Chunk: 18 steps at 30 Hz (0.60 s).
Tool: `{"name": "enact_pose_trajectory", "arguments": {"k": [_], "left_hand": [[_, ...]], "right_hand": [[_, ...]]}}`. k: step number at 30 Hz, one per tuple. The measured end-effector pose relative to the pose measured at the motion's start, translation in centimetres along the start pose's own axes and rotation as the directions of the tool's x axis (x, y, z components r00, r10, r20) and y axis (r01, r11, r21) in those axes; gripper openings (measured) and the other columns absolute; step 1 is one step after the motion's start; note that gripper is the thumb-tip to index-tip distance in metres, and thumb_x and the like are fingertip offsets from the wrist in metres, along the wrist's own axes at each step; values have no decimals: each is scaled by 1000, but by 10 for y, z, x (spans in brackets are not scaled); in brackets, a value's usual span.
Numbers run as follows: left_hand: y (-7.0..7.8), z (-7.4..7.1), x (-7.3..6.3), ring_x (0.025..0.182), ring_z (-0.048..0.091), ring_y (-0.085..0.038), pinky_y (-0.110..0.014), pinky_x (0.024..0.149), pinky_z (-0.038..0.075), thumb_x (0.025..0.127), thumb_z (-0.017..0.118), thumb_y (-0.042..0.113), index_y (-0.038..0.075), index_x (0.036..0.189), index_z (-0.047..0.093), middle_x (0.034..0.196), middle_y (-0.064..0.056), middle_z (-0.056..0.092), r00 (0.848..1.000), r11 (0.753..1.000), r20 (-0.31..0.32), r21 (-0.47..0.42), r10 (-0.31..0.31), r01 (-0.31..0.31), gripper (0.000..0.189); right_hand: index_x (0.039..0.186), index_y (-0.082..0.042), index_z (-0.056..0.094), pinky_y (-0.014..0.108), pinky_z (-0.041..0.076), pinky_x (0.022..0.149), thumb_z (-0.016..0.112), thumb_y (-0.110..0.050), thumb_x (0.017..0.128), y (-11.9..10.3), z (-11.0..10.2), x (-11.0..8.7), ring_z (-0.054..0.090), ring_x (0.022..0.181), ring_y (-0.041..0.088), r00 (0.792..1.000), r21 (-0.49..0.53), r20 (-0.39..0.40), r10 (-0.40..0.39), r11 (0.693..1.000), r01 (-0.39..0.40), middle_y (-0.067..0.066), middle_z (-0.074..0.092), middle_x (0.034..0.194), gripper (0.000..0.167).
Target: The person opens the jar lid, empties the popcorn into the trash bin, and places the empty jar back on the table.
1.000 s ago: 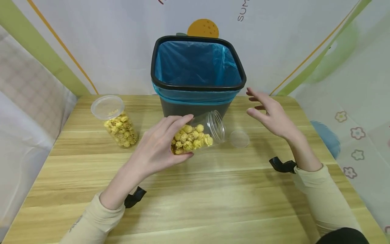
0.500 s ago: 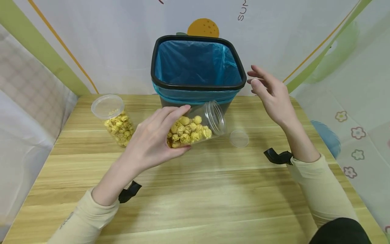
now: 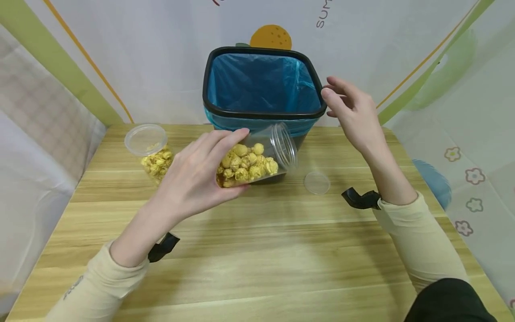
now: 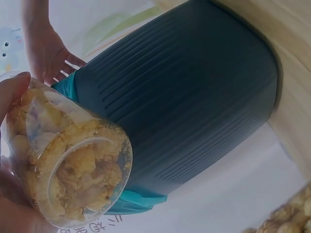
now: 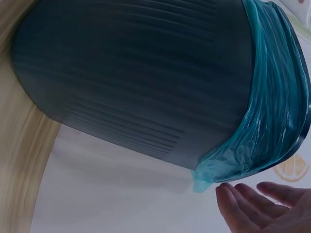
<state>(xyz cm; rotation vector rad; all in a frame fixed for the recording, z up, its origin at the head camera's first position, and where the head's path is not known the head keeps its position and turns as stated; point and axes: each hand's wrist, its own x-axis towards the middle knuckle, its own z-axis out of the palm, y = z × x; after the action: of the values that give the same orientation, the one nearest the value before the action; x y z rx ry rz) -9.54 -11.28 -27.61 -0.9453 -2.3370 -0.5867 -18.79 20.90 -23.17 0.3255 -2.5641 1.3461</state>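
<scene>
My left hand (image 3: 197, 174) grips a clear plastic jar (image 3: 263, 154) of yellow popcorn (image 3: 241, 167) around its base end. The jar lies tilted in the air in front of the trash can (image 3: 265, 115), its uncapped mouth up and to the right. In the left wrist view the jar's base (image 4: 82, 179) faces the camera, with popcorn behind it. My right hand (image 3: 356, 116) is beside the can's right rim, fingers loosely bent and holding nothing. From the right wrist, its fingertips (image 5: 226, 191) appear very close to the rim; I cannot tell whether they touch.
The can has a black rim and a blue bag liner (image 3: 257, 85). A second popcorn jar (image 3: 154, 163), lidded, stands at the left, partly behind my left hand. A clear round lid (image 3: 317, 183) lies on the wooden table (image 3: 281, 250). A printed curtain hangs behind.
My left hand has raised the jar and drawn it slightly left, towards the can's height. My right hand has moved up and in to the can's right rim.
</scene>
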Motion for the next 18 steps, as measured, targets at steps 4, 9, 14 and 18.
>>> {"name": "enact_pose_trajectory", "arguments": {"k": [4,9,14,18], "left_hand": [[0,-5,3,116,63,-29,-46,85,58,72,92,41,16,153,44,130,-10,63,1000,1000,0,20,5,-5,97],[1,-15,8,117,63,-30,-48,88,58,72,93,40,16,153,43,132,-11,62,1000,999,2,32,3,-3,98],[3,-24,16,118,63,-31,-49,89,58,73,93,40,16,153,43,133,-13,62,1000,998,-9,57,16,-16,97],[5,-32,24,116,62,-32,-50,91,58,73,92,41,14,152,43,131,-15,62,999,996,-19,80,32,-30,96]], "right_hand": [[154,-26,47,32,58,99,54,-52,102,-5,1,4,62,132,23,999,-43,34,35,999,-33,4,54,155,59],[157,-25,43,43,57,103,53,-55,101,-10,4,9,62,132,26,994,-101,79,71,993,-62,6,53,156,65],[159,-26,39,49,54,106,54,-57,99,-13,5,13,60,135,26,989,-145,99,105,985,-90,6,51,157,69],[159,-24,40,50,55,104,53,-52,99,-14,7,16,60,135,26,987,-157,115,111,983,-92,8,53,156,67]]}}
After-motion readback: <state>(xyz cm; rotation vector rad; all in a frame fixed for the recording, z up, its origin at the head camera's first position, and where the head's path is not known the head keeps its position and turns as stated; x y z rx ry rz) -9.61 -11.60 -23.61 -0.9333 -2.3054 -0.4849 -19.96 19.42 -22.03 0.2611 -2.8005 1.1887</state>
